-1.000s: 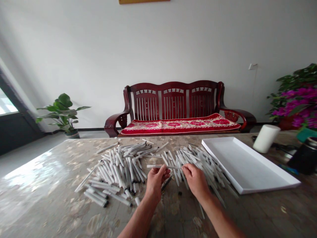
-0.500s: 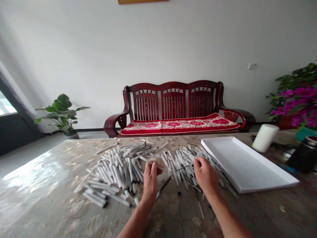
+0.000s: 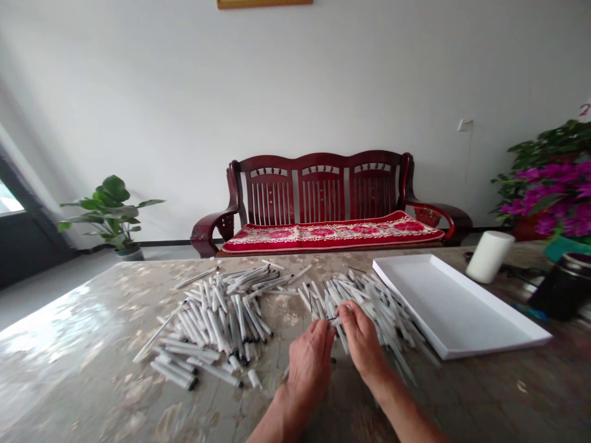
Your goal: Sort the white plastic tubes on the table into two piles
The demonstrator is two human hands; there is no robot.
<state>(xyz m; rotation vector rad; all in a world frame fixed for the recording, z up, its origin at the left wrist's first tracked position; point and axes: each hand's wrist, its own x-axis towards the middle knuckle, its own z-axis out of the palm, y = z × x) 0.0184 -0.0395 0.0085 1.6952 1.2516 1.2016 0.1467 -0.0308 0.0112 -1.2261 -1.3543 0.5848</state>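
- Fitting, seemingly, a dark refill (image 3: 333, 319) into a pen barrel (image 3: 332, 328), left of the white tray (image 3: 471, 311).
- Left hand (image 3: 309, 355) clasps the pen barrel; right hand (image 3: 362, 337) pinches the dark refill.
- Next move probably calls for straight alignment.

Left hand (image 3: 310, 354) back up, right hand (image 3: 359, 335) just beside, fingers curled, forearms (image 3: 401, 400) converging

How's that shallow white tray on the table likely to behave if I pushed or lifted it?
The shallow white tray is probably light for its size, since its walls look thin. It seems unlikely to tip when pushed, as it sits flat with low sides. Shoved toward the pile of pens beside it, it might set some slim barrels rolling.
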